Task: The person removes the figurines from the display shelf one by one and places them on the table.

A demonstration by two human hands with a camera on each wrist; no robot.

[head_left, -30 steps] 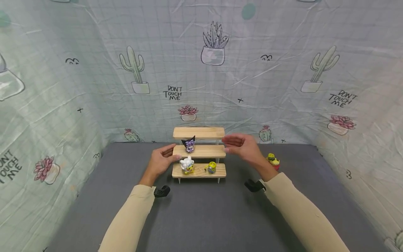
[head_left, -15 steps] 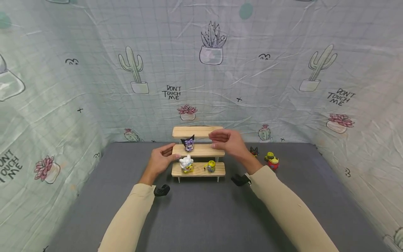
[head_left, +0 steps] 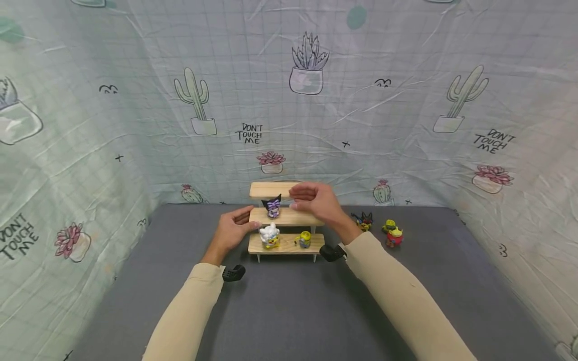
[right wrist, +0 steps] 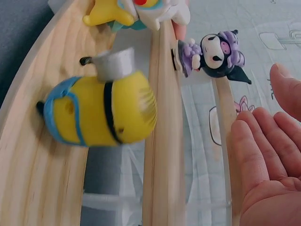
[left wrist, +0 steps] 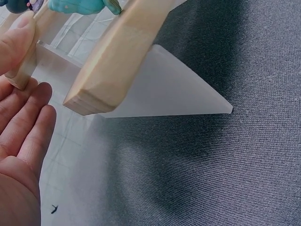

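A three-tier wooden display shelf (head_left: 295, 216) stands on the grey table. My left hand (head_left: 231, 229) pinches the left end of its middle board; in the left wrist view the thumb (left wrist: 19, 44) lies on top and fingers reach below. My right hand (head_left: 321, 204) is held before the upper boards, its fingers extended and nothing in them. Just left of it, a black-and-purple figurine (head_left: 273, 206) stands on the middle board. The bottom board bears a white-eared figurine (head_left: 269, 235) and a yellow minion figurine (head_left: 304, 239), the latter large in the right wrist view.
Right of the shelf, on the table (head_left: 289, 311), are a black-eared figurine (head_left: 364, 221), a yellow-green figurine (head_left: 389, 225) and a red-and-yellow figurine (head_left: 395, 236). Printed cloth (head_left: 361, 130) encloses the back and sides.
My right hand has moved left from the shelf's right end toward the black-and-purple figurine, uncovering the figurines at the right. My left hand has stayed at the shelf's left end.
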